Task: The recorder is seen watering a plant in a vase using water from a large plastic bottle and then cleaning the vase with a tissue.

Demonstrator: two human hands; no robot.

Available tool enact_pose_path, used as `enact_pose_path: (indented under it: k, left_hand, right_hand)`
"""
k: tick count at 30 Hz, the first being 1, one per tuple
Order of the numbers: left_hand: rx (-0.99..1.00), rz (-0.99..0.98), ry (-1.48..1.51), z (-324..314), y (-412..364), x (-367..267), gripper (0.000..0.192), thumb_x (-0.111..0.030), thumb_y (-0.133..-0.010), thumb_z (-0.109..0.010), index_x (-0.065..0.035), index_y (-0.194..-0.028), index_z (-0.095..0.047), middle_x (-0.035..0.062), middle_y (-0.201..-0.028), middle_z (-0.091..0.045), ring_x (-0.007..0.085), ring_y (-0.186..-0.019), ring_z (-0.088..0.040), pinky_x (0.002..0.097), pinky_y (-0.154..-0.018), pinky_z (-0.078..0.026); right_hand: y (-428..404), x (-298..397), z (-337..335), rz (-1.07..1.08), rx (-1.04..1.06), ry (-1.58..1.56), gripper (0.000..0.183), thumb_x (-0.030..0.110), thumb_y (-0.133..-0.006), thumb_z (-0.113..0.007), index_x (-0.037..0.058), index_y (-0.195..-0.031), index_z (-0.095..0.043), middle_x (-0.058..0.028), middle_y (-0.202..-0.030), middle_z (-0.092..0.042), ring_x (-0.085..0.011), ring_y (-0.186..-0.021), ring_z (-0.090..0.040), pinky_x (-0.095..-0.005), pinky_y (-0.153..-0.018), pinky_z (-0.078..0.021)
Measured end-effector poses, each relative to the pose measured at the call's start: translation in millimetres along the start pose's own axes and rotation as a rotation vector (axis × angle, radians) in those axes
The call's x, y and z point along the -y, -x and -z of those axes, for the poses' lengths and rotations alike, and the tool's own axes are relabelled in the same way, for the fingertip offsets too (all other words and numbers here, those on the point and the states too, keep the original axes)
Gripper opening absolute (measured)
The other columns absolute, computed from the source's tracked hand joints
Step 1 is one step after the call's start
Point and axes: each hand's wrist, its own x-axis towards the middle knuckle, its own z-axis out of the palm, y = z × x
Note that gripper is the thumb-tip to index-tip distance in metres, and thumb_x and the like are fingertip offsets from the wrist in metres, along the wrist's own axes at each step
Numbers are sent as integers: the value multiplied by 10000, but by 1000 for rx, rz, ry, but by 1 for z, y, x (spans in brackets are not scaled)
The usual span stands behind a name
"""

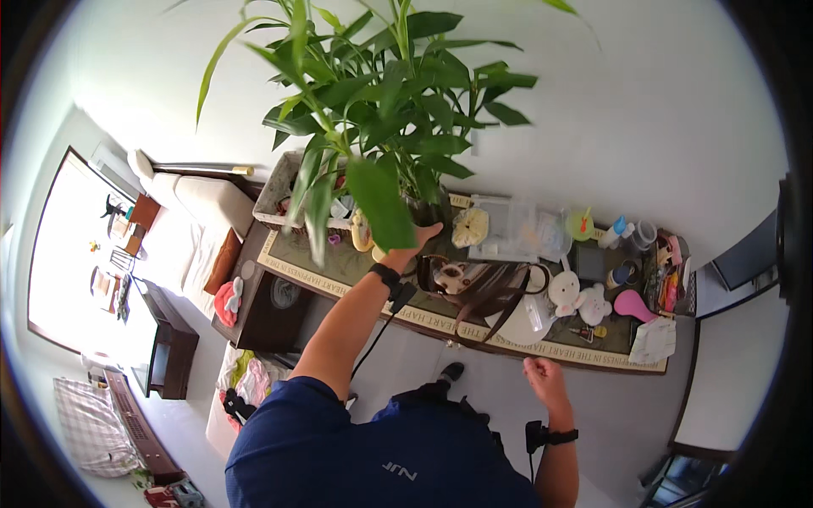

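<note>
My left hand reaches over the sideboard to the dark glass vase of a tall leafy plant. The thumb points along the vase's lower side. A large leaf covers the other fingers, so I cannot tell whether they grip it. A brown striped handbag lies close to the wrist, and a yellow scrunchie sits right of the vase. My right hand hangs in front of the sideboard's edge, its fingers curled in with nothing visible in them.
On the sideboard are a lined basket, clear plastic boxes, two white plush toys, a pink paddle-shaped item and a crowded basket. Leaves spread widely before the wall. A sofa stands at the left.
</note>
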Motion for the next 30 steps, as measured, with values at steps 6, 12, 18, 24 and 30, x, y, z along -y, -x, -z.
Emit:
enact_pose_path:
  k: [6,12,18,24,30]
  left_hand:
    - [-35,9,-14,-11,4,-22,1285,-457,-653,-945,57,-1545,-176,275,-1497,-397,379,-1365,-443,451,-1128,-402]
    - [-7,18,135,16,51,-5,1056,-263,-821,-859,19,-1590,-192,224,-1616,-318,317,-1432,-412,385,-1162,-347]
    - [341,-163,402,-24,173,-95,145,-123,-1025,-603,15,-1055,-634,45,-779,-649,119,-678,-596,261,-598,-464]
    - [989,-619,-231,-158,282,-159,475,-277,-1009,-648,16,-650,-544,151,-550,-387,189,-501,-333,371,-468,-344]
    - [1275,-695,-224,-312,382,-208,426,-243,-981,-663,36,-699,-508,196,-615,-371,300,-543,-288,400,-472,-323]
  right_hand:
    - [37,-79,-8,-144,-39,40,393,324,-993,-664,22,-743,-658,15,-590,-553,-70,-531,-492,-253,-502,-379]
    - [125,-204,-4,-594,-257,-164,321,292,-953,-674,6,-810,-691,-56,-612,-622,-141,-521,-569,-293,-499,-446]
    - [255,-324,-34,-1109,-398,-755,105,155,-908,-625,50,-906,-622,-71,-762,-649,-196,-591,-610,-332,-535,-521]
    - [308,-353,-36,-943,-631,-1097,206,125,-980,-574,-18,-1090,-674,-155,-939,-750,-239,-639,-703,-345,-525,-554]
    - [373,-386,8,-944,-1046,-961,237,218,-929,-693,-14,-963,-727,-49,-566,-572,-133,-385,-456,-291,-360,-329]
